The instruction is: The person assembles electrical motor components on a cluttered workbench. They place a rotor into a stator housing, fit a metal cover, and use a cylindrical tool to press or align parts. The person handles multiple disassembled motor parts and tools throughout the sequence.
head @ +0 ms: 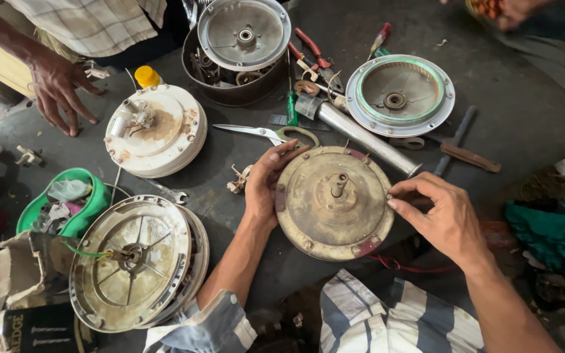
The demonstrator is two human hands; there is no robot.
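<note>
- Head view: left hand [266, 186] braced the rusty motor housing [333, 202] from its left edge, steadying it on the dark workbench [531, 117].
- Right hand [443, 216] pinched its right rim with fingertips.

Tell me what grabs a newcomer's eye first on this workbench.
The dirty round brass-coloured motor housing with its centre shaft sits front and centre, the left hand and right hand gripping its opposite edges. Similar round housings ring it: a white one at upper left, a green-rimmed one at upper right. Another person's hand rests far left.
</note>
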